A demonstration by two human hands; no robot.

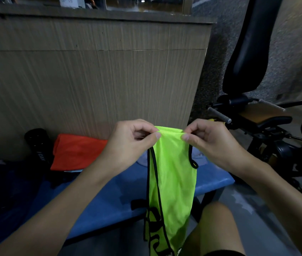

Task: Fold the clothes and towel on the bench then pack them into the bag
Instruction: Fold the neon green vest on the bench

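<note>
- Head cam: both hands are up over the blue desk (216, 179), holding the neon yellow mesh bib (172, 182) by its top edge.
- Left hand (128, 143) pinches one top corner between thumb and forefinger. Right hand (209, 143) does the same on the other corner, at 3 o'clock from it. The other fingers are curled in.
- The bib hangs toward 6 o'clock and looks doubled lengthwise, with black trim down its left side. Its lower end droops past the desk's front edge beside the person's knee (218, 228).
- So I'd say we're mid-fold on this piece: the long fold looks done, the crosswise one not yet.
- The orange garment (76, 152) lies folded flat on the desk at 9 o'clock from the left hand, just beside a black bottle-ish thing (35, 143).
- Next move, I reckon: bring the pinched edge down to the hem, or lay the bib on the bare blue patch first. Mesh is slippery, so the corners need to stay matched.
- The dark blue mass (4, 191) at 8 o'clock could be the bag, can't tell. Packing looks a way off.
</note>
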